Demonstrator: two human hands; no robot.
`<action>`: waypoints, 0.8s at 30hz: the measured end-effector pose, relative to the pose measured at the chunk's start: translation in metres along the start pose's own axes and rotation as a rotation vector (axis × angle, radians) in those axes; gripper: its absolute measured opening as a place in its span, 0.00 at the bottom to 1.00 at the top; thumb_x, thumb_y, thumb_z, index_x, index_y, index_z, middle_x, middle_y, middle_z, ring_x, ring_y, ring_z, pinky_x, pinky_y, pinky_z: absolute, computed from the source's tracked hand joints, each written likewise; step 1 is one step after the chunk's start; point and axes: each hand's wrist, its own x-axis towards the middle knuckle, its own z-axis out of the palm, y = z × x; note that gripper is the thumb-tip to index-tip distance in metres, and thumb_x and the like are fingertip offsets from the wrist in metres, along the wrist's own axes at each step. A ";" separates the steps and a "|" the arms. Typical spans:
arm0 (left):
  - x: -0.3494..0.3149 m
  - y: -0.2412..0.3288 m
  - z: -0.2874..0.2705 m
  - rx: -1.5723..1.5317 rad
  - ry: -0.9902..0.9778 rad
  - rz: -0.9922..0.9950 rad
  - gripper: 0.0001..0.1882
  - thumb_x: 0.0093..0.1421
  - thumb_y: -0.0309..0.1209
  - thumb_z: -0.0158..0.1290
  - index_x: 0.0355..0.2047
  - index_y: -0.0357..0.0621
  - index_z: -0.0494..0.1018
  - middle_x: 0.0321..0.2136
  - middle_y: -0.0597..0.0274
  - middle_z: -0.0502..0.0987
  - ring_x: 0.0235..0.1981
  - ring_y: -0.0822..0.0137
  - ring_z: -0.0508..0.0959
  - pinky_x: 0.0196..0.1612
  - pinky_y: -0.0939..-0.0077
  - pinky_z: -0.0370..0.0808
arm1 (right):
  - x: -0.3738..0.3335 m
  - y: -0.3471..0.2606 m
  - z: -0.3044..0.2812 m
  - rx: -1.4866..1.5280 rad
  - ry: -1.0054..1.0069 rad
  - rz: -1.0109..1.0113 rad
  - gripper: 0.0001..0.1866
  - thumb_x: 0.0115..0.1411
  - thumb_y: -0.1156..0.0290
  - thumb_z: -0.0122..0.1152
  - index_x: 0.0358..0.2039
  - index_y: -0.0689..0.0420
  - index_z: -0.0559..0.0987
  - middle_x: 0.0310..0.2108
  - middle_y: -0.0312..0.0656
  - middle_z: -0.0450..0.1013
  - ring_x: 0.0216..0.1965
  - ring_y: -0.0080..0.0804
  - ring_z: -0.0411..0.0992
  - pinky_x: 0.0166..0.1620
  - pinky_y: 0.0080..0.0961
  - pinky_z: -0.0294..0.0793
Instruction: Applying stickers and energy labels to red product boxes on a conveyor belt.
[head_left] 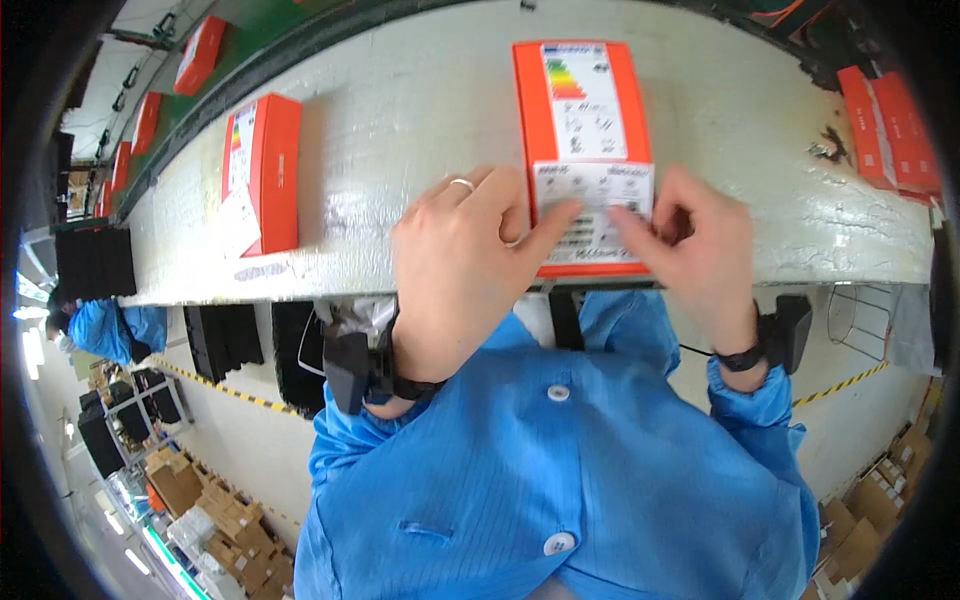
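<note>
An orange box (522, 110) lies lengthwise before me at the table's near edge. On its far part is a white label with coloured energy bars (585, 105). A second white label (598, 228) covers the near part. My left hand (465, 250), with a ring on one finger, is closed at the box's left side, its thumb lying on the near label. At the right side my right hand (700, 245) is closed too, fingers curled and thumb pressed on the same label. The undersides of the fingers are partly hidden.
Another orange box (280, 175) stands to the left, a white label partly loose on it. More orange boxes (200, 55) sit beyond the table's dark far-left edge. Orange flat packages (890, 130) lie at the far right. A person in blue (110, 330) is at the left; cartons (215, 510) are stacked below.
</note>
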 end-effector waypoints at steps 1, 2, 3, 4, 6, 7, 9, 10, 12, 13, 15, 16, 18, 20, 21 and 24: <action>0.007 0.000 -0.001 0.065 -0.020 -0.077 0.24 0.59 0.46 0.65 0.19 0.42 0.70 0.16 0.58 0.74 0.19 0.58 0.76 0.22 0.65 0.70 | 0.005 -0.006 -0.004 -0.119 0.063 0.071 0.18 0.58 0.67 0.71 0.22 0.59 0.70 0.24 0.41 0.70 0.21 0.31 0.69 0.26 0.27 0.66; 0.017 -0.003 -0.005 0.113 -0.054 -0.149 0.25 0.59 0.48 0.64 0.19 0.42 0.68 0.16 0.57 0.74 0.20 0.54 0.77 0.23 0.62 0.71 | 0.010 -0.010 -0.008 -0.218 0.137 0.078 0.19 0.57 0.66 0.71 0.21 0.59 0.68 0.23 0.42 0.70 0.21 0.34 0.68 0.25 0.29 0.65; 0.029 -0.008 -0.009 0.163 -0.087 -0.220 0.27 0.59 0.50 0.63 0.18 0.43 0.67 0.17 0.57 0.75 0.22 0.51 0.78 0.23 0.59 0.72 | 0.017 -0.014 -0.011 -0.330 0.239 0.119 0.21 0.57 0.64 0.72 0.21 0.58 0.67 0.22 0.43 0.69 0.20 0.36 0.68 0.24 0.31 0.64; 0.046 -0.015 -0.012 0.217 -0.049 -0.220 0.24 0.60 0.52 0.61 0.26 0.43 0.70 0.19 0.57 0.75 0.24 0.50 0.79 0.25 0.57 0.73 | 0.018 -0.025 -0.013 -0.320 0.249 0.182 0.15 0.56 0.62 0.72 0.30 0.57 0.75 0.31 0.45 0.74 0.30 0.41 0.74 0.33 0.33 0.72; 0.084 -0.026 -0.004 0.056 0.100 -0.091 0.23 0.61 0.50 0.60 0.32 0.42 0.71 0.23 0.55 0.76 0.28 0.51 0.80 0.29 0.58 0.74 | 0.014 -0.049 0.001 -0.181 0.206 -0.279 0.22 0.55 0.59 0.72 0.45 0.58 0.76 0.46 0.47 0.75 0.49 0.46 0.74 0.52 0.40 0.73; 0.107 -0.030 0.003 -0.024 0.191 -0.015 0.22 0.61 0.50 0.60 0.35 0.42 0.71 0.26 0.54 0.77 0.30 0.51 0.80 0.31 0.58 0.75 | 0.010 -0.065 0.006 -0.248 -0.138 -0.357 0.37 0.55 0.54 0.70 0.60 0.61 0.70 0.59 0.50 0.68 0.64 0.50 0.64 0.67 0.48 0.60; 0.167 -0.030 0.024 -0.116 0.290 0.179 0.23 0.61 0.48 0.61 0.44 0.42 0.72 0.31 0.54 0.78 0.30 0.54 0.79 0.34 0.62 0.75 | 0.003 -0.066 0.011 -0.314 -0.091 -0.470 0.42 0.57 0.47 0.67 0.64 0.62 0.68 0.64 0.54 0.64 0.69 0.48 0.59 0.69 0.51 0.55; 0.197 -0.027 0.034 -0.142 0.252 0.181 0.25 0.61 0.48 0.61 0.46 0.41 0.71 0.37 0.54 0.78 0.36 0.55 0.79 0.39 0.61 0.75 | 0.001 -0.062 0.006 -0.327 -0.111 -0.383 0.43 0.57 0.47 0.66 0.65 0.62 0.67 0.66 0.53 0.63 0.70 0.49 0.59 0.70 0.51 0.54; 0.251 -0.022 0.051 -0.094 0.162 0.173 0.31 0.61 0.51 0.60 0.53 0.39 0.69 0.47 0.46 0.75 0.49 0.50 0.77 0.49 0.60 0.75 | -0.001 -0.050 -0.010 -0.482 -0.186 -0.059 0.43 0.59 0.48 0.64 0.66 0.66 0.64 0.70 0.58 0.56 0.72 0.53 0.54 0.70 0.56 0.52; 0.275 -0.019 0.060 0.027 0.183 0.146 0.37 0.59 0.56 0.60 0.57 0.39 0.67 0.51 0.44 0.72 0.53 0.46 0.75 0.53 0.59 0.75 | 0.001 -0.045 -0.018 -0.518 -0.073 -0.070 0.44 0.59 0.47 0.64 0.66 0.66 0.65 0.69 0.60 0.56 0.71 0.56 0.54 0.69 0.58 0.52; 0.325 -0.008 0.084 0.095 0.304 0.029 0.44 0.55 0.63 0.59 0.60 0.41 0.67 0.55 0.45 0.71 0.55 0.45 0.74 0.55 0.52 0.73 | 0.008 -0.044 -0.028 -0.709 0.032 0.034 0.45 0.58 0.45 0.64 0.66 0.66 0.66 0.68 0.65 0.57 0.70 0.62 0.54 0.68 0.62 0.53; 0.350 -0.005 0.096 0.013 0.319 0.010 0.49 0.46 0.66 0.64 0.57 0.43 0.68 0.57 0.43 0.65 0.58 0.40 0.67 0.52 0.38 0.70 | 0.012 -0.055 -0.028 -0.562 -0.022 0.020 0.47 0.56 0.44 0.66 0.68 0.59 0.64 0.70 0.68 0.51 0.70 0.70 0.51 0.66 0.68 0.51; 0.392 -0.007 0.121 0.128 0.332 -0.007 0.50 0.43 0.66 0.66 0.58 0.46 0.68 0.58 0.41 0.63 0.58 0.37 0.65 0.55 0.39 0.69 | 0.024 -0.071 -0.017 -0.424 -0.100 -0.090 0.46 0.54 0.47 0.69 0.71 0.45 0.63 0.72 0.68 0.45 0.72 0.70 0.48 0.65 0.70 0.52; 0.426 -0.013 0.144 0.168 0.197 -0.064 0.54 0.38 0.63 0.69 0.62 0.50 0.67 0.60 0.37 0.60 0.58 0.32 0.64 0.60 0.39 0.67 | 0.029 -0.069 -0.015 -0.484 -0.201 -0.124 0.46 0.53 0.53 0.70 0.71 0.40 0.62 0.72 0.68 0.44 0.71 0.70 0.48 0.64 0.69 0.53; 0.438 -0.023 0.149 0.051 0.053 -0.040 0.48 0.43 0.62 0.67 0.61 0.49 0.70 0.65 0.28 0.53 0.61 0.24 0.61 0.59 0.38 0.67 | 0.029 -0.060 -0.017 -0.545 -0.200 -0.136 0.46 0.53 0.56 0.71 0.72 0.40 0.62 0.72 0.68 0.44 0.71 0.70 0.49 0.64 0.68 0.54; 0.453 -0.034 0.162 -0.027 0.101 -0.081 0.41 0.46 0.57 0.66 0.57 0.50 0.74 0.60 0.34 0.63 0.57 0.34 0.70 0.55 0.44 0.73 | 0.017 0.002 -0.041 -0.592 -0.186 -0.054 0.48 0.50 0.62 0.72 0.71 0.38 0.61 0.70 0.68 0.47 0.69 0.69 0.52 0.63 0.64 0.57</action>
